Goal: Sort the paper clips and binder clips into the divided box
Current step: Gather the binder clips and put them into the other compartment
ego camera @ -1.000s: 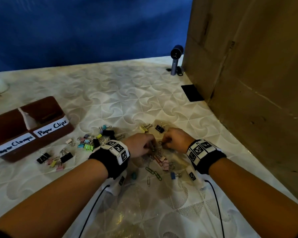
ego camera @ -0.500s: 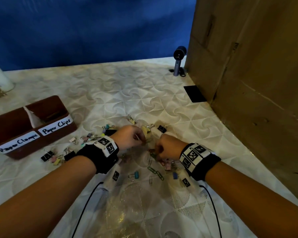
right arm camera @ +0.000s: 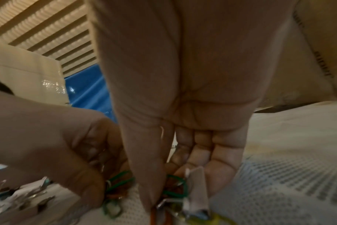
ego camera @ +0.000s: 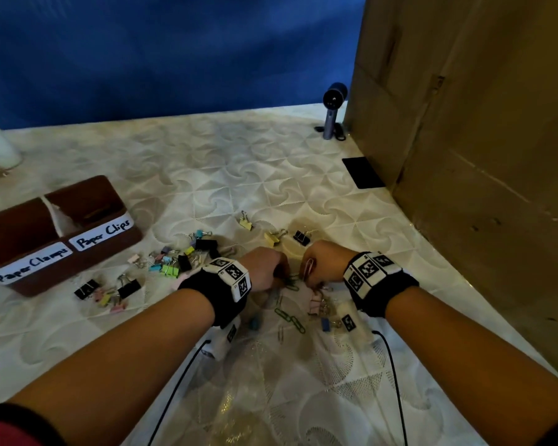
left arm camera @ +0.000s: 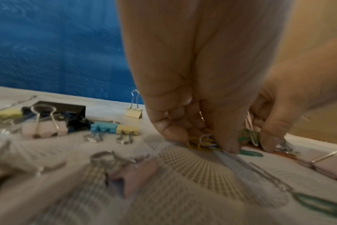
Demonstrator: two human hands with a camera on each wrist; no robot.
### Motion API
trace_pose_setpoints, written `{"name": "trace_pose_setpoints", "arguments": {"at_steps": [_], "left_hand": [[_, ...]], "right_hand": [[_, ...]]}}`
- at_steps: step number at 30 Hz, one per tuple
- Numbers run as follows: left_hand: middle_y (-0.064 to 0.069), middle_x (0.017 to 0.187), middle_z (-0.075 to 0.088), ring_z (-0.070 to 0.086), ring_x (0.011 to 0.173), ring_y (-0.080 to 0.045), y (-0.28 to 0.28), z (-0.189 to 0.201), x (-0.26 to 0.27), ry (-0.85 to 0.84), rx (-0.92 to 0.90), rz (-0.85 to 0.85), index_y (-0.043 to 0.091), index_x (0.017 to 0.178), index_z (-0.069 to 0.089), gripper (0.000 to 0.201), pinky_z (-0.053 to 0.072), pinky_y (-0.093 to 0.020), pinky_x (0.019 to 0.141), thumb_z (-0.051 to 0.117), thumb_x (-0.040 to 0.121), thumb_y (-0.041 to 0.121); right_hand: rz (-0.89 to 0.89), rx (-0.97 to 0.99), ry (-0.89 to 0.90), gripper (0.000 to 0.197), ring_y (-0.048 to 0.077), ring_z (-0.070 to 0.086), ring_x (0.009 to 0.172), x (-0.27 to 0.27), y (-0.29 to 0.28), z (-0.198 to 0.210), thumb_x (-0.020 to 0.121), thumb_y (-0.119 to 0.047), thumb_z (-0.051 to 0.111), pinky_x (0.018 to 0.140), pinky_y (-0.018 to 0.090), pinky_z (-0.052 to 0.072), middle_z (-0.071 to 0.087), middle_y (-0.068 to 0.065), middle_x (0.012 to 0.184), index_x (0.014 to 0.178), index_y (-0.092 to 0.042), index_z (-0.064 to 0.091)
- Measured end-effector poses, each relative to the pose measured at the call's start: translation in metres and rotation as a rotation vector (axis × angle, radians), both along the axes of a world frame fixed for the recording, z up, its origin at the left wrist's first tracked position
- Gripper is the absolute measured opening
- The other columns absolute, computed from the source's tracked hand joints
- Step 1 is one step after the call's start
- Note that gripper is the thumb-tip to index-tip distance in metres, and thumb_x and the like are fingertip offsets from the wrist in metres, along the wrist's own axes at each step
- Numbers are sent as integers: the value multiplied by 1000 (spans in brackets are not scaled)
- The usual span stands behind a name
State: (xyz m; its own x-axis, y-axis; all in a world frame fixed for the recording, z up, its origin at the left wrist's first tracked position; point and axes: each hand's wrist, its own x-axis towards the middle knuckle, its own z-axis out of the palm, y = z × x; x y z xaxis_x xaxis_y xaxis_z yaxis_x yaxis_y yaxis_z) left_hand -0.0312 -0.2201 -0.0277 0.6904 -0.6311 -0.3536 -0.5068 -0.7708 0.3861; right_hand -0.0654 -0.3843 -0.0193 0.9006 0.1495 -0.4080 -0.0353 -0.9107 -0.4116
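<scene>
We've got both hands down in the paper clip pile (ego camera: 292,284), which sits on the white patterned sheet (ego camera: 226,175) to the right of the brown divided box (ego camera: 62,249). Our left hand (ego camera: 264,268) has its fingers curled in, pinching a little bunch of yellow and pale paper clips (left arm camera: 201,142) right against the sheet. Our right hand (ego camera: 322,262) is curled too, thumb and fingers closed on a tangle of green paper clips (right arm camera: 176,187), with a pale clip poking up by the knuckles in the head view. The two hands are just beside each other, nearly touching. The binder clips (ego camera: 178,259) are mostly scattered between the box and our left hand, a few more black and pastel ones lie just in front of the box, and a couple of yellow ones plus a black one sit past the hands. The box's labels read "Paper Clamps" and "Paper Clips"; what's inside it we can't tell.
</scene>
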Motion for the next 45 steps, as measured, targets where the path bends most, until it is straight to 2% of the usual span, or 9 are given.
{"name": "trace_pose_setpoints", "arguments": {"at_steps": [6,13,17,23,27,30,34,42,45], "left_hand": [[-9,124,58,55,113,-26,-2,2,-1,-29,81,-83,12,119,59,32,44,-31,93,59,88,19],[-9,122,59,55,112,-26,2,5,-2,-84,38,-108,12,118,58,31,44,-31,91,59,87,17],[-9,120,61,56,111,-25,8,5,-1,-70,-28,-72,13,118,57,33,42,-25,85,61,85,18],[-3,116,65,59,103,-19,26,7,4,-71,-93,-62,19,114,61,27,41,-21,86,57,87,17],[4,115,65,57,98,-9,33,10,-5,-40,-93,-125,24,121,58,35,42,-19,86,58,87,15],[3,123,61,57,110,-15,31,9,-11,-15,-18,-235,24,125,56,42,45,-28,97,59,85,11],[-3,120,62,57,110,-21,28,10,-9,-78,35,-262,18,115,62,33,45,-33,97,62,83,13],[-10,125,45,49,110,-27,21,9,-9,-109,132,-249,11,122,57,34,37,-27,85,56,89,20],[-11,126,48,50,112,-27,22,8,-9,-114,192,-269,10,123,54,35,40,-31,91,54,90,21]], "right_hand": [[-189,165,-123,18,14,62,80,2,-19,2,70,-9,76,70,23,47,66,1,82,88,-12,72],[-289,251,-233,13,6,59,70,5,-19,6,74,-7,74,56,10,39,65,0,81,85,-13,71],[-259,270,-254,14,10,62,80,6,-22,7,73,-10,76,66,12,44,69,2,88,86,-14,72],[-23,189,28,17,20,69,86,-8,-36,9,72,-10,77,86,34,55,71,2,84,88,-13,72],[84,50,-40,17,12,62,79,-20,-33,6,72,-13,77,79,29,53,69,2,93,89,-12,73],[106,36,-114,16,10,59,81,-26,-18,2,72,-16,77,75,27,52,60,-5,91,88,-15,74],[38,30,-150,15,11,61,79,-23,-2,-6,72,-12,76,69,21,47,68,1,88,87,-14,74],[10,1,-122,22,21,66,93,-20,2,-4,71,-7,76,80,28,53,70,8,99,93,-9,72],[-12,21,-105,24,21,65,97,-21,3,-3,72,-6,75,79,24,50,69,8,103,95,-9,71]]}}
